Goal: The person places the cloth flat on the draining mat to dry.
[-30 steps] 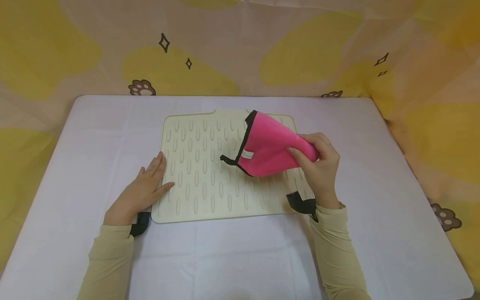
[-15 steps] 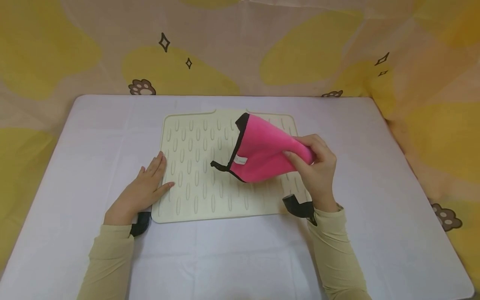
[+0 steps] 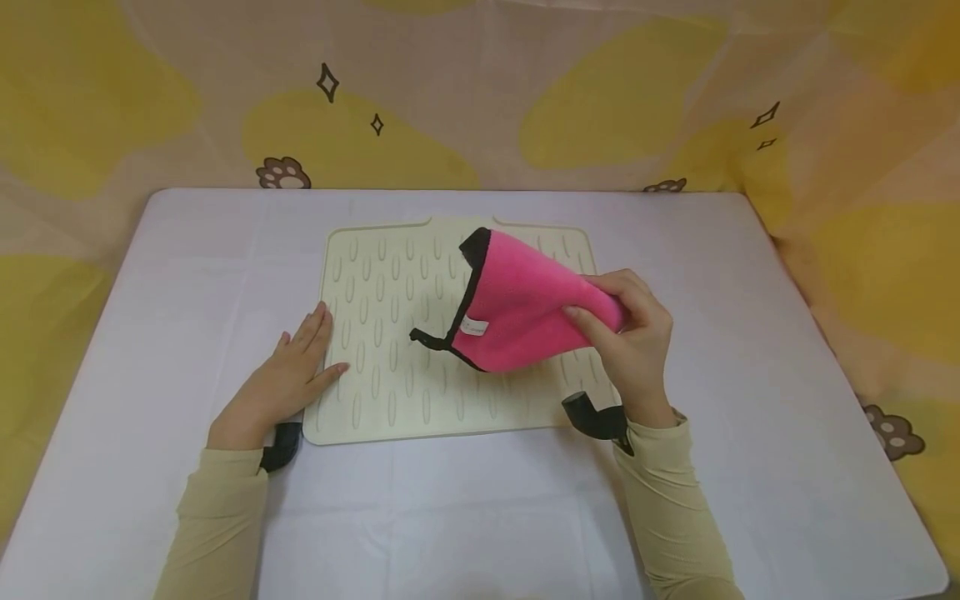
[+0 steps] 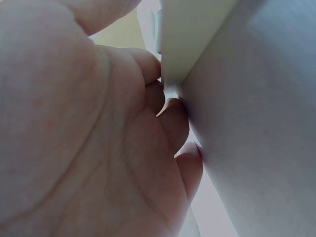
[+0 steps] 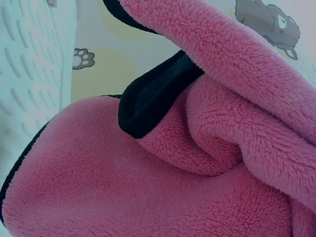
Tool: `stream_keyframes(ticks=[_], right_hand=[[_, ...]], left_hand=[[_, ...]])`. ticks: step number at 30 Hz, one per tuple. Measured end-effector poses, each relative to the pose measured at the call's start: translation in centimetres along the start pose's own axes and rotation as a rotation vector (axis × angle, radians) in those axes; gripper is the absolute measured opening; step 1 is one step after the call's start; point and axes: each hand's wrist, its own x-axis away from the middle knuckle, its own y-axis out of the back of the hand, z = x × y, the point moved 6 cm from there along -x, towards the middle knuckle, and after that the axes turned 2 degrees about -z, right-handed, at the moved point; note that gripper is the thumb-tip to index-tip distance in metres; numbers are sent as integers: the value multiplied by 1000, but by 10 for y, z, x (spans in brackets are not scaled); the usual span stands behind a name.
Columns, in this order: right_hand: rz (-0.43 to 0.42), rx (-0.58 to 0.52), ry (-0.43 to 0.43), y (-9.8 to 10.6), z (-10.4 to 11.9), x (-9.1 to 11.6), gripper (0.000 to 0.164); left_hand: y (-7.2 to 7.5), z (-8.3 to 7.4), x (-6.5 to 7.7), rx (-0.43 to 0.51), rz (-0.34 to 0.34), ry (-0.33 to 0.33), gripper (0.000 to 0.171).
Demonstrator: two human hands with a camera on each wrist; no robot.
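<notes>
A pink fleecy cleaning cloth (image 3: pixel 525 308) with black edging, a small white label and a black loop hangs from my right hand (image 3: pixel 633 337). The thumb and fingers pinch its bunched right end, above the right half of the mat. In the right wrist view the cloth (image 5: pixel 98 163) lies in thick folds, and the hand itself is out of sight. My left hand (image 3: pixel 288 367) rests flat with fingers straight at the left edge of the cream ridged mat (image 3: pixel 375 358), its thumb over the rim. The left wrist view shows that palm (image 4: pixel 98 148) against the mat's side.
The mat lies on a white-covered table (image 3: pixel 450 517). Behind the table hangs a yellow and beige backdrop (image 3: pixel 600 83) with paw prints. A black curved piece (image 3: pixel 596 417) sits at the right wrist and another (image 3: pixel 283 446) at the left.
The right hand has carried the cloth to the left and slightly nearer over the mat. My left hand stays in place.
</notes>
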Motion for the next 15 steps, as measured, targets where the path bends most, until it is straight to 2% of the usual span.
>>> stream_keyframes(ticks=[7,15], right_hand=[[59,63,-7,-9,-12,3,24],[165,199,60,-26,-26,11,27]], left_hand=[[-2,2,-1,11,8,9,78],[-1,1,0,0,-3,6,78]])
